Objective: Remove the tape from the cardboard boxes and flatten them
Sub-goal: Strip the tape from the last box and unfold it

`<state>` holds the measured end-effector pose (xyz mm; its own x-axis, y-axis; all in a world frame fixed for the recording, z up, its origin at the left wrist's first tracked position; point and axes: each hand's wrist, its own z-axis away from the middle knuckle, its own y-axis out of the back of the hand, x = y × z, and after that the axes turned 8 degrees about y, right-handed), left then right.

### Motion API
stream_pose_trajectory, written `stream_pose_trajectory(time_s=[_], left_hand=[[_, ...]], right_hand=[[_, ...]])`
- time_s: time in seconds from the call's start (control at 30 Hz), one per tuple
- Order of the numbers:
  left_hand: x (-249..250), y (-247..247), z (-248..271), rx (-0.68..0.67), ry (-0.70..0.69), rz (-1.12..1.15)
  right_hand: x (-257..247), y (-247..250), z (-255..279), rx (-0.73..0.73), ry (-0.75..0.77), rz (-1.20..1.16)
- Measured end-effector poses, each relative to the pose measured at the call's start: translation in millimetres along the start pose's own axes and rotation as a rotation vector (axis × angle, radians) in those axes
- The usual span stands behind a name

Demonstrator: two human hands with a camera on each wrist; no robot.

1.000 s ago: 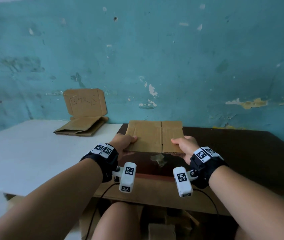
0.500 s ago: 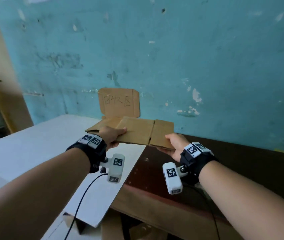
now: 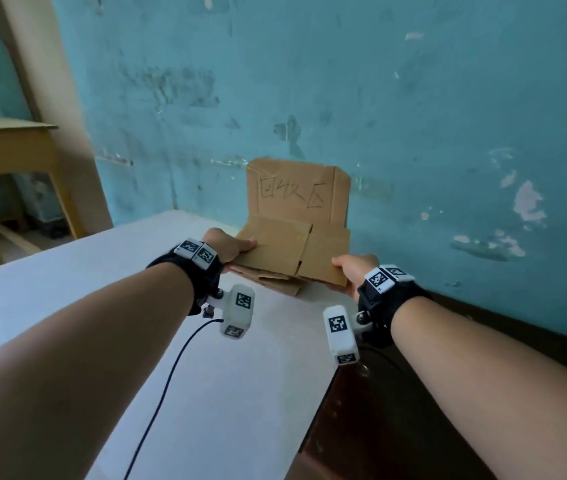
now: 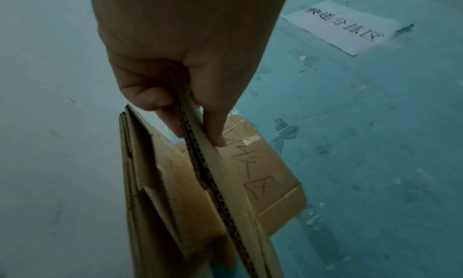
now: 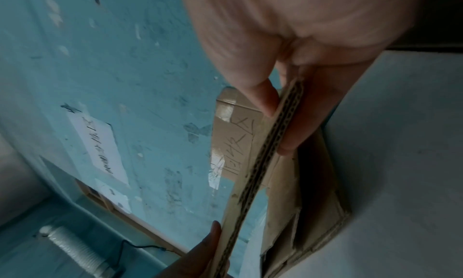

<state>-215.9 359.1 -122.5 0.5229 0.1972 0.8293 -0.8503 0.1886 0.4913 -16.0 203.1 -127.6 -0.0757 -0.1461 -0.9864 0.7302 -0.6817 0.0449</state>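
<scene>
A flattened brown cardboard box (image 3: pixel 296 249) hangs level just above a stack of flattened boxes (image 3: pixel 275 280) on the white table (image 3: pixel 240 393). My left hand (image 3: pixel 230 245) pinches its left edge, thumb on top. My right hand (image 3: pixel 353 268) pinches its right edge the same way. In the left wrist view the held box's edge (image 4: pixel 213 179) runs between thumb and fingers, with the stack (image 4: pixel 162 193) beside it. The right wrist view shows the same edge (image 5: pixel 263 163) pinched by my right hand, and my left thumb at its far end.
A cardboard sign with handwritten characters (image 3: pixel 296 192) leans on the blue wall behind the stack. A dark brown table (image 3: pixel 413 410) adjoins the white one on the right. A wooden table (image 3: pixel 8 147) stands at far left. A white paper label (image 4: pixel 343 26) is stuck on the wall.
Both hands have carried the flattened box left, from over the dark table to above the stack on the white table. My view turned left with it.
</scene>
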Motion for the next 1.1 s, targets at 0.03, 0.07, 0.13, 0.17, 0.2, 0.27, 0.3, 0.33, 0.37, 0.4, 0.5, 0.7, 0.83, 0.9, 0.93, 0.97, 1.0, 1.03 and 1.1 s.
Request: stream_pose_trajectory(time_s=[0.03, 0.07, 0.13, 0.17, 0.2, 0.27, 0.3, 0.33, 0.37, 0.4, 0.5, 0.7, 0.83, 0.9, 0.93, 0.97, 1.0, 1.03, 1.1], left_hand=[[-0.6, -0.7, -11.5, 0.003, -0.005, -0.049], [-1.8, -1.3, -21.7, 0.003, -0.014, -0.100], [-4.0, -2.0, -40.6, 0.023, -0.016, -0.190], [-5.5, -2.0, -48.3, 0.034, -0.014, -0.221], [-6.7, -1.8, -54.8, 0.043, -0.019, -0.248], [-7.5, -1.2, -64.5, 0.064, -0.026, -0.299], [-7.5, -2.7, -69.0, 0.075, -0.026, -0.327], [-7.8, -4.7, -73.6, 0.087, -0.022, -0.356], [-6.8, -7.7, -78.1, 0.095, -0.022, -0.382], [-6.1, -10.8, -82.3, 0.101, -0.027, -0.404], [-4.5, -17.7, -90.8, 0.116, -0.059, -0.440], [-11.3, -25.0, -103.7, 0.146, -0.077, -0.668], [-15.8, -28.7, -117.3, 0.159, -0.069, -0.683], [-16.4, -30.2, -124.2, 0.185, -0.071, -0.705], [-16.2, -31.1, -126.9, 0.191, -0.074, -0.718], [-15.3, -32.3, -129.0, 0.184, -0.071, -0.716], [-15.0, -33.1, -131.6, 0.170, -0.070, -0.705], [-14.6, -33.6, -134.0, 0.157, -0.068, -0.696], [-14.8, -32.9, -139.4, 0.145, -0.073, -0.695]], right_hand=[[14.6, -4.0, -35.0, 0.006, 0.007, 0.058], [32.2, -8.1, -75.0, 0.017, 0.010, 0.124], [56.5, -19.6, -137.2, 0.026, -0.010, 0.241], [60.3, -24.6, -151.2, 0.016, -0.022, 0.254], [55.4, -27.7, -147.3, -0.022, -0.028, 0.247], [28.7, -33.3, -106.2, -0.100, -0.019, 0.258], [22.5, -35.4, -96.0, -0.152, -0.019, 0.244], [20.3, -35.8, -92.5, -0.204, -0.024, 0.228], [19.3, -36.1, -91.5, -0.217, -0.031, 0.254], [18.3, -36.7, -88.2, -0.206, -0.043, 0.300], [13.0, -39.0, -77.7, -0.175, -0.061, 0.424], [14.2, -51.9, -87.3, -0.186, -0.052, 0.540], [17.7, -62.0, -95.8, -0.202, -0.034, 0.522], [19.9, -62.7, -95.1, -0.190, -0.031, 0.489], [20.9, -62.1, -95.1, -0.188, -0.029, 0.493], [22.3, -61.6, -95.1, -0.189, -0.029, 0.504], [24.3, -61.0, -96.2, -0.194, -0.025, 0.516], [25.3, -60.9, -96.4, -0.203, -0.023, 0.528], [25.9, -61.5, -96.8, -0.224, -0.034, 0.541]])
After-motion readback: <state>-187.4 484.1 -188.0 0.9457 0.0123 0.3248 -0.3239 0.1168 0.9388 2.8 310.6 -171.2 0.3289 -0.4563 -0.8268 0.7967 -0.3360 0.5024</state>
